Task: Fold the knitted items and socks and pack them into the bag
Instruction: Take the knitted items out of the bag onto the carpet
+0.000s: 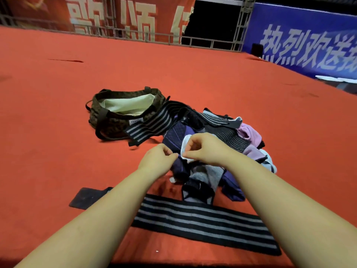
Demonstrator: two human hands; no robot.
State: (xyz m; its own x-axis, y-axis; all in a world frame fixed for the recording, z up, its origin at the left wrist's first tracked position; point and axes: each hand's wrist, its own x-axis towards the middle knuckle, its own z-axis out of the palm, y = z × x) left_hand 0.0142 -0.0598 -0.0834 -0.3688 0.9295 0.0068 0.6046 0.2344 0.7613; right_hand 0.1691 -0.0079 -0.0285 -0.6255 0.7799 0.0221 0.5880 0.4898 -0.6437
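Red carpet [58, 105] everywhere, with banners and a metal railing at the back, so this looks like some kind of stage floor rather than a tabletop.

Progress check: honestly barely started, as far as I can tell. The bag [116, 115] sits open on the carpet, left of the pile [216, 144], and all I can see inside is the pale lining, nothing packed that shows. One striped band [152, 122] is draped against the bag's right side, not in it. Another striped band [204, 219] lies flat and stretched out on the carpet nearest the person, which looks laid out for folding but not folded yet. A flat dark piece [85, 198] lies left of it, partly under the left forearm.

The rest is a jumbled heap of socks and knits in purple, pink, grey and black, just right of the bag.

Both hands are over the near edge of that heap. The left hand [156, 161] has its fingers curled and seems to pinch a dark purple item [179, 167], though the exact grip is hard to see. The right hand [204, 149] pinches the edge of a white sock [184, 147]. The two hands are nearly touching.

So: nearly all the folding and all the packing is still left.
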